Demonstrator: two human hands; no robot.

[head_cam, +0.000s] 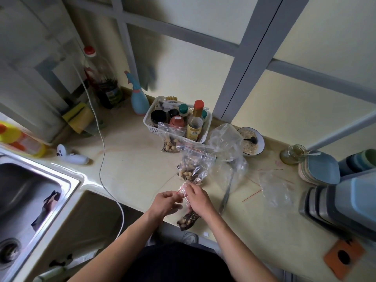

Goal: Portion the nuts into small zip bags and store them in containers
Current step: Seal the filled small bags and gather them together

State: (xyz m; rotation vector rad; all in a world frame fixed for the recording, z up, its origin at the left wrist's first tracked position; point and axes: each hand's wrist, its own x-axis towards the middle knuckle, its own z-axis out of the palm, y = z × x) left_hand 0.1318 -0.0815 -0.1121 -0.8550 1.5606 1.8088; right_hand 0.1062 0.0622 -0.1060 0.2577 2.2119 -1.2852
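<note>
A small zip bag [188, 219] with pale nuts and dark pieces hangs over the counter's front edge. My left hand [165, 202] and my right hand [198, 198] both pinch its red-striped top. Just beyond them a second filled zip bag [194, 169] lies on the counter. A third filled bag [171, 143] leans against the white basket [150, 123]. A large crumpled clear bag [225, 143] sits to the right of these. Several empty zip bags [274, 190] lie further right. Stacked grey and blue containers [341, 202] stand at the right edge.
The basket holds sauce bottles and jars. A bowl of oats [251, 149] with a spoon stands behind the clear bag, a glass jar [293, 154] beside it. A steel sink [30, 196] is at the left. A white cable [101, 155] crosses the counter. A long spoon [226, 194] lies near my right hand.
</note>
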